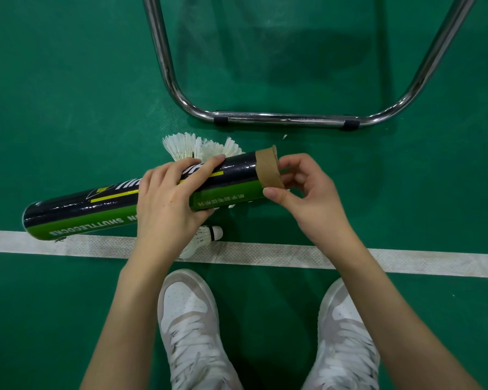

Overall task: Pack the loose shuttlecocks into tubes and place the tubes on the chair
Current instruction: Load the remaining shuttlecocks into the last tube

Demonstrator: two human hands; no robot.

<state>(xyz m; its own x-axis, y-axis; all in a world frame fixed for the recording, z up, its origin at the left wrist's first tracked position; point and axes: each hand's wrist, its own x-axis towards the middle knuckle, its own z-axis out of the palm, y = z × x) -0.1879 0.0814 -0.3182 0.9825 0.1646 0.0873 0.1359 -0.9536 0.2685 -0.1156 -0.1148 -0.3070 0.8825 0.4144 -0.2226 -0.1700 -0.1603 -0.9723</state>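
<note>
The left hand (pixel 169 204) is wrapping its fingers over the middle of the tube (pixel 141 195), holding it nearly level above the floor (pixel 68 80), and that tube is serving as the landmark here. The right hand (pixel 307 198) is working at the tube's brown-taped end (pixel 268 170), thumb and curled fingers pinching at the rim; whether it is holding a shuttlecock or a cap there cannot be told, since the mouth is facing away. Loose shuttlecocks (pixel 200 147) are lying on the floor just behind the tube, and another shuttlecock (pixel 203 240) is resting below it, on the white line (pixel 406 263), partly hidden by the left wrist. Beyond the tube, the chair's chrome frame (pixel 282 118) is standing on the floor; its seat is not in view. Two shoes (pixel 189 319) are sitting on the near side of the line. The tube is looking like light, stiff cardboard with a glossy skin, so a firm mid-body grip should be stopping it from sliding without crushing it. The shuttlecocks are very light and their feathers fragile, so each is best taken by the cork and fed in cork first. Packing seems to be only partly done.
</note>
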